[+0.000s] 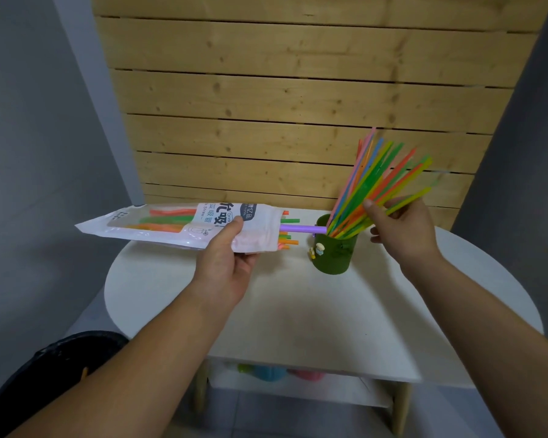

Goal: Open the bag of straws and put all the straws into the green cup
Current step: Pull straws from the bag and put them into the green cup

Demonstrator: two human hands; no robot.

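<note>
My left hand [227, 257] grips the white straw bag [159, 224], held level above the table with its open mouth facing right. Several straw ends poke out of the mouth, and a purple straw [302, 229] reaches from it to the rim of the green cup [332, 256]. The cup stands on the white table and holds a fanned bundle of coloured straws [383, 175] leaning up and to the right. My right hand [399, 229] is just right of the cup, fingers closed around the lower part of that bundle.
The white oval table [298, 311] stands against a wooden slat wall [298, 90]. A lower shelf under the table holds coloured round objects [276, 373]. A black bin [54, 374] sits on the floor at the lower left. Small figurines [317, 249] decorate the cup's front.
</note>
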